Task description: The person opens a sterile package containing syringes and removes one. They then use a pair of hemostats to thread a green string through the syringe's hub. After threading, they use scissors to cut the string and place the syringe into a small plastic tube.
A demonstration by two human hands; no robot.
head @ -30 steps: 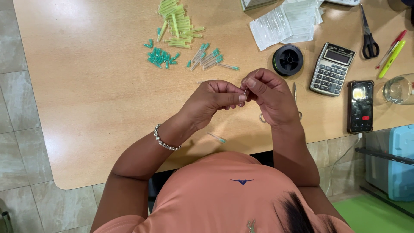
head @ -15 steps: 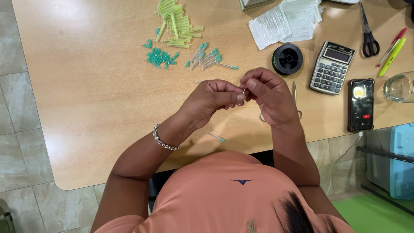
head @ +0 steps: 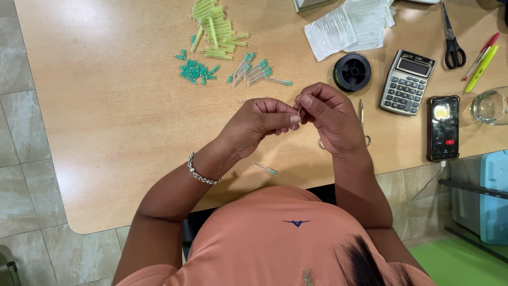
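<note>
Over the wooden table (head: 106, 106), my left hand (head: 259, 124) and my right hand (head: 330, 119) meet fingertip to fingertip. Between them they pinch a thin needle or wire (head: 299, 110) that stands nearly upright. A silver bracelet (head: 201, 173) circles my left wrist. Under my right hand lie small metal scissors (head: 363, 119), partly hidden. A single clear tube with a teal cap (head: 265, 168) lies on the table near my left forearm.
Yellow-green tubes (head: 214, 29), teal caps (head: 196, 71) and capped clear tubes (head: 254, 71) lie at the back. To the right are clear packets (head: 349, 24), a black thread spool (head: 352, 71), a calculator (head: 406, 82), a phone (head: 443, 127), black scissors (head: 452, 39), pens (head: 480, 61) and a glass (head: 489, 106).
</note>
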